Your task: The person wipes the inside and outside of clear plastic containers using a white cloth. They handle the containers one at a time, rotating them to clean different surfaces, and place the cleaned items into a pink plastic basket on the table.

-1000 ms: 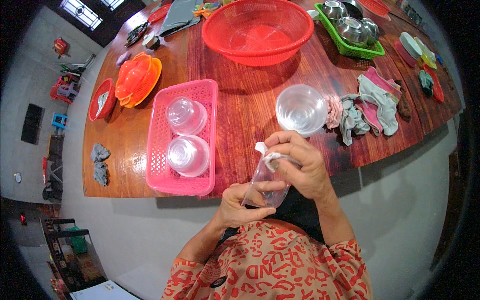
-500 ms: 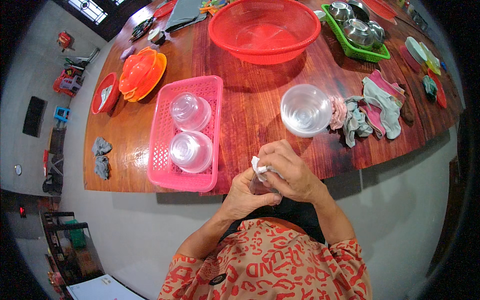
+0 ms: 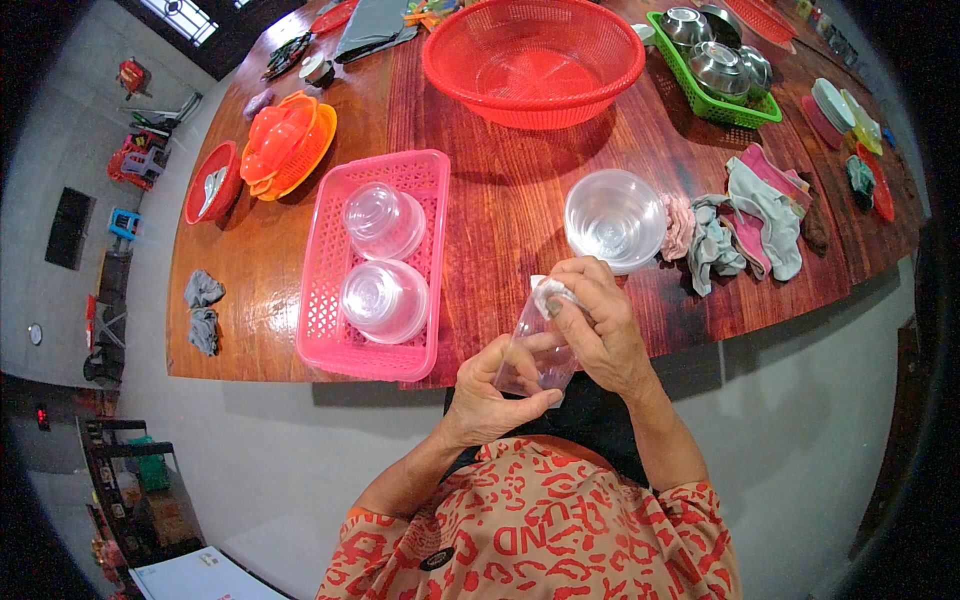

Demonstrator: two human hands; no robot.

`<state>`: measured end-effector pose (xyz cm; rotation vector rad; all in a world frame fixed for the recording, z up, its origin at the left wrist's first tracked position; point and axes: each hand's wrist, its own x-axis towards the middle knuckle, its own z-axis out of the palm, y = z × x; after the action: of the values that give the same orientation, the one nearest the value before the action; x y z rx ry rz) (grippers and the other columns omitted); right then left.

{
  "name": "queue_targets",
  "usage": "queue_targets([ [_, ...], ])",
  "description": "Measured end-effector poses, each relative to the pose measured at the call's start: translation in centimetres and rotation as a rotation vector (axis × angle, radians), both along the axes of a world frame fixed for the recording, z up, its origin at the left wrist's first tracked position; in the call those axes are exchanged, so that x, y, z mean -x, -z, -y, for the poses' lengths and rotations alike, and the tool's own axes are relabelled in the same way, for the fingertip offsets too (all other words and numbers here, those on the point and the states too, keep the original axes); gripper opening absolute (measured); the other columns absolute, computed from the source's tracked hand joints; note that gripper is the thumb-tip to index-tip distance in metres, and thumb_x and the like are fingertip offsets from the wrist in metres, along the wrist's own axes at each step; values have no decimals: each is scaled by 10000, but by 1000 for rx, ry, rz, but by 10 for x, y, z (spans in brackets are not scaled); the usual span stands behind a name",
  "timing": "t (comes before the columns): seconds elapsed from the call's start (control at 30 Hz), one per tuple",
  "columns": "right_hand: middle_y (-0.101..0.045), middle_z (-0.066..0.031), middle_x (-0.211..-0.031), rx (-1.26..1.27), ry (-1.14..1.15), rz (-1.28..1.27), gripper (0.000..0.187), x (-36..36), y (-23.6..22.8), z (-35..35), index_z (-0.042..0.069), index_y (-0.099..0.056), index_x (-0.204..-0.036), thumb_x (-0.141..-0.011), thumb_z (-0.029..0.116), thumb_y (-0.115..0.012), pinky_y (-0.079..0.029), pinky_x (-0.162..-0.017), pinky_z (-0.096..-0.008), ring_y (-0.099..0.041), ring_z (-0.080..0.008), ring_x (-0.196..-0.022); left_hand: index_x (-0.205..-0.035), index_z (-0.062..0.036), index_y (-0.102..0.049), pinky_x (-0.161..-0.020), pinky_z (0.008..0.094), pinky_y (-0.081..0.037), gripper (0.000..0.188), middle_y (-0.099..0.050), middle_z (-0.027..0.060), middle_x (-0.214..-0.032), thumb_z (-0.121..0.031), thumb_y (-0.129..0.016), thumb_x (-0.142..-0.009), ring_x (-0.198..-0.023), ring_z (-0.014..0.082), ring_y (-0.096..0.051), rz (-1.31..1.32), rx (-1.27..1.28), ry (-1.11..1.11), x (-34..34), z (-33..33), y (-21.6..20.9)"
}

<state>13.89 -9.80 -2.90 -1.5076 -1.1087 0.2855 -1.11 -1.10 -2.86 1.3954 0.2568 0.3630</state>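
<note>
Clear container (image 3: 532,374), held at the desk's (image 3: 490,240) near edge: probably light, slippery, crackable. Left fingers (image 3: 487,362) closed on its near end, best grip, I judge; right fingers (image 3: 592,287) pinch white cloth (image 3: 551,291) at far end.

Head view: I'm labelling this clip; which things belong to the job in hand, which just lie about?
Likely in the job: clear container, white cloth, perhaps tubs in pink basket.
Apparently lying about: red colander, green basket, gray rags.
</note>
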Motion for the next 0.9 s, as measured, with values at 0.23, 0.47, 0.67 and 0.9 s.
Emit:
queue_targets([
  [0.23, -534, -134, -1074, -48, 72, 422, 310, 26, -13, 2, -7, -585, -1040, -738, 54, -616, -398, -864, -421, -484, -324, -980, -853, -66, -515, -697, 224, -484, 263, -618, 51, -1047, 13, -730, -723, -838, 50, -543, -44, -152, -85, 4, -4, 13],
  [0.47, -537, -120, -1103, -108, 17, 598, 359, 50, -7, 7, -31, -596, -1037, -704, 102, -606, -434, -821, -385, -493, -289, -995, -1111, -43, -552, -740, 235, -478, 425, -592, -15, -948, -32, -736, -728, -855, 61, -545, -51, -114, -126, 6, -8, 15],
  [0.67, -546, -98, -1019, -157, 48, 477, 322, 29, -19, -1, 23, -597, -989, -672, -10, -641, -434, -812, -386, -506, -287, -939, -939, -47, -523, -746, 250, -515, 298, -586, 6, -937, 22, -710, -717, -871, 84, -572, -55, -25, -79, 5, -4, -1],
  [0.9, -548, -110, -1022, -128, 3, 260, 233, 11, -10, -1, 23, -614, -955, -729, -30, -601, -423, -821, -377, -502, -289, -937, -769, -59, -491, -779, 262, -518, 269, -615, 58, -995, 29, -739, -710, -924, 111, -598, 6, -84, 12, 10, -9, 11],
])
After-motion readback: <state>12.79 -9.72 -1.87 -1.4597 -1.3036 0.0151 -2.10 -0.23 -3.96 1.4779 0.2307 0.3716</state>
